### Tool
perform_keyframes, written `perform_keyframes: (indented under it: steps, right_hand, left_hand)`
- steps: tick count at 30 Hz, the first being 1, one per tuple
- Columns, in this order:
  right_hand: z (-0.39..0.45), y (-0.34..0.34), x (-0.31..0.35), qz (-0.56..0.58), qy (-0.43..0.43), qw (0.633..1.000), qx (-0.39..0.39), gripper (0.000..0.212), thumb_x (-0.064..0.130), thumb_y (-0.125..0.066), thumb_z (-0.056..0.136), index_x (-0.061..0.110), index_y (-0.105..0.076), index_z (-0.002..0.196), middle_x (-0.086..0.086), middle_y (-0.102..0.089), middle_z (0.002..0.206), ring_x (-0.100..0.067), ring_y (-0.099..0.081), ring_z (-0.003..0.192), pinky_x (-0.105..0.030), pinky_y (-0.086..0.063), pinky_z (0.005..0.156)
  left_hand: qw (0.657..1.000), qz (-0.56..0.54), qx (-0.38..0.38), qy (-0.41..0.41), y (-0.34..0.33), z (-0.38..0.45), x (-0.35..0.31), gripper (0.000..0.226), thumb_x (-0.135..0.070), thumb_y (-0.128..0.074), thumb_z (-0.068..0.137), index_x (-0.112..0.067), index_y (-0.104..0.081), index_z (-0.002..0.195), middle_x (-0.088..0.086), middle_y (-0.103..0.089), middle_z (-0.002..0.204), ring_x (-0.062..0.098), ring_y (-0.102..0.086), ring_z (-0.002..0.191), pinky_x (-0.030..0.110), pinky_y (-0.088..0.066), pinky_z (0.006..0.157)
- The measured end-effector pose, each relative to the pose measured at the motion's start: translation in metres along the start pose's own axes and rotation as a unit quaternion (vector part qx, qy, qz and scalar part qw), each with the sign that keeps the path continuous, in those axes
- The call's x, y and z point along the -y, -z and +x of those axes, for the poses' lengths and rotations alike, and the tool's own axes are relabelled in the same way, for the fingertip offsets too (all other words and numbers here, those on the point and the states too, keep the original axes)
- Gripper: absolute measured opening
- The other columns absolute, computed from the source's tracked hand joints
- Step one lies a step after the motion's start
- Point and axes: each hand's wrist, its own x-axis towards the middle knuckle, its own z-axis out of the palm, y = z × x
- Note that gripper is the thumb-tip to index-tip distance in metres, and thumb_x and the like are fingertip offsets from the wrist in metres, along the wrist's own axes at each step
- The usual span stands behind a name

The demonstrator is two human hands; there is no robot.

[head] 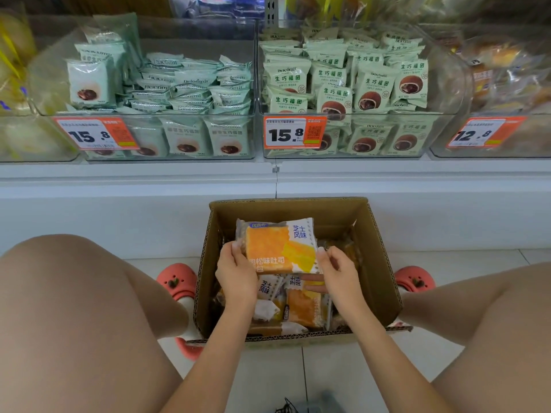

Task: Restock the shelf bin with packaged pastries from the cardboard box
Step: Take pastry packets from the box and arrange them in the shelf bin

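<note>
An open cardboard box (378, 263) stands on the floor between my knees, with several wrapped pastries (304, 308) lying inside. Both hands hold one orange-and-white packaged pastry (277, 245) above the box. My left hand (235, 272) grips its left edge and my right hand (337, 269) pinches its right edge. On the shelf above, at the far right, a clear bin (504, 84) holds similar golden pastries; it is blurred.
Two clear bins (167, 135) (357, 135) of pale green snack packs fill the shelf's middle, with orange price tags (293, 132) on their fronts. A white shelf ledge (274, 186) juts out above the box. My knees and pink clogs (176, 281) flank the box.
</note>
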Motion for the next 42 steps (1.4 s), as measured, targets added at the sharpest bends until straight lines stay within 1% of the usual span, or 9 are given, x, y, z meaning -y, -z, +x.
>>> perform_keyframes:
  steps: [6, 12, 17, 21, 26, 29, 35, 39, 42]
  right_hand:
    - [0.015, 0.019, 0.072, 0.134, -0.066, 0.985, 0.088, 0.032, 0.026, -0.061, 0.089, 0.014, -0.056, 0.119, -0.008, -0.071, 0.107, -0.027, -0.070, 0.092, -0.044, -0.058, 0.077]
    - [0.031, 0.060, 0.208, 0.153, 0.077, 0.982, 0.085, 0.017, 0.004, -0.067, 0.081, 0.012, -0.065, 0.096, -0.007, -0.073, 0.092, -0.021, -0.072, 0.080, -0.037, -0.060, 0.070]
    - [0.039, 0.113, 0.359, 0.118, 0.302, 0.946, 0.022, 0.019, 0.003, -0.066, 0.081, 0.018, -0.065, 0.092, 0.004, -0.074, 0.081, -0.009, -0.070, 0.075, -0.030, -0.058, 0.064]
    - [0.060, 0.141, 0.462, 0.096, 0.411, 0.906, -0.041, 0.018, 0.005, -0.068, 0.082, 0.018, -0.063, 0.093, 0.006, -0.074, 0.080, -0.009, -0.070, 0.072, -0.030, -0.058, 0.058]
    - [0.131, 0.140, 0.526, -0.027, 0.404, 0.913, -0.055, 0.028, 0.003, -0.072, 0.079, 0.013, -0.062, 0.103, -0.012, -0.069, 0.103, -0.023, -0.066, 0.087, -0.045, -0.056, 0.082]
    - [0.179, 0.122, 0.526, -0.120, 0.347, 0.930, 0.005, 0.028, 0.002, -0.072, 0.079, 0.015, -0.060, 0.099, -0.012, -0.068, 0.106, -0.023, -0.064, 0.091, -0.043, -0.053, 0.084]
    - [0.225, 0.093, 0.510, -0.310, 0.266, 0.912, 0.032, 0.033, 0.012, -0.079, 0.074, 0.014, -0.051, 0.090, -0.004, -0.055, 0.082, -0.016, -0.055, 0.068, -0.023, -0.049, 0.048]
    - [0.225, 0.090, 0.512, -0.490, 0.335, 0.803, -0.046, 0.047, 0.023, -0.082, 0.069, 0.016, -0.044, 0.097, -0.004, -0.050, 0.099, -0.023, -0.052, 0.092, -0.033, -0.046, 0.072]
    - [0.215, 0.078, 0.518, -0.542, 0.434, 0.719, -0.035, 0.069, 0.027, -0.076, 0.068, 0.024, -0.039, 0.126, -0.006, -0.041, 0.128, -0.027, -0.036, 0.121, -0.041, -0.039, 0.097]
  left_hand:
    - [0.984, -0.029, 0.067, -0.165, 0.014, 0.009, -0.058, 0.028, -0.019, -0.034, 0.103, -0.016, -0.055, 0.085, -0.002, -0.055, 0.068, 0.003, -0.048, 0.056, 0.014, -0.037, 0.053]
    - [0.931, -0.081, 0.106, -0.340, 0.020, 0.023, -0.192, 0.024, -0.016, -0.037, 0.102, -0.020, -0.058, 0.092, -0.005, -0.057, 0.067, 0.002, -0.050, 0.058, 0.014, -0.038, 0.053]
    - [0.839, -0.004, 0.027, -0.544, 0.024, 0.056, -0.314, 0.041, -0.046, -0.032, 0.094, -0.022, -0.057, 0.117, -0.005, -0.063, 0.088, 0.014, -0.057, 0.079, 0.029, -0.043, 0.064]
    - [0.696, 0.137, -0.117, -0.695, -0.006, 0.086, -0.405, 0.038, -0.038, -0.040, 0.091, -0.007, -0.059, 0.101, 0.006, -0.061, 0.089, 0.021, -0.050, 0.087, 0.028, -0.031, 0.069]
    - [0.616, 0.241, -0.268, -0.700, -0.054, 0.124, -0.444, 0.036, -0.031, -0.041, 0.087, -0.014, -0.060, 0.061, 0.002, -0.050, 0.046, 0.023, -0.048, 0.042, 0.034, -0.032, 0.070]
    - [0.596, 0.215, -0.300, -0.713, -0.062, 0.136, -0.439, 0.039, -0.027, -0.042, 0.086, -0.016, -0.052, 0.050, 0.001, -0.049, 0.043, 0.022, -0.045, 0.038, 0.035, -0.033, 0.074]
    - [0.584, 0.170, -0.315, -0.729, -0.068, 0.143, -0.436, 0.041, -0.027, -0.044, 0.086, -0.017, -0.053, 0.048, 0.000, -0.049, 0.041, 0.021, -0.046, 0.038, 0.034, -0.033, 0.072]
    - [0.587, 0.154, -0.321, -0.727, -0.071, 0.144, -0.435, 0.040, -0.026, -0.045, 0.086, -0.016, -0.054, 0.048, -0.001, -0.050, 0.042, 0.020, -0.046, 0.039, 0.034, -0.035, 0.076]
    - [0.588, 0.162, -0.319, -0.725, -0.071, 0.144, -0.435, 0.040, -0.026, -0.044, 0.086, -0.016, -0.055, 0.048, -0.002, -0.051, 0.042, 0.019, -0.046, 0.039, 0.033, -0.035, 0.078]
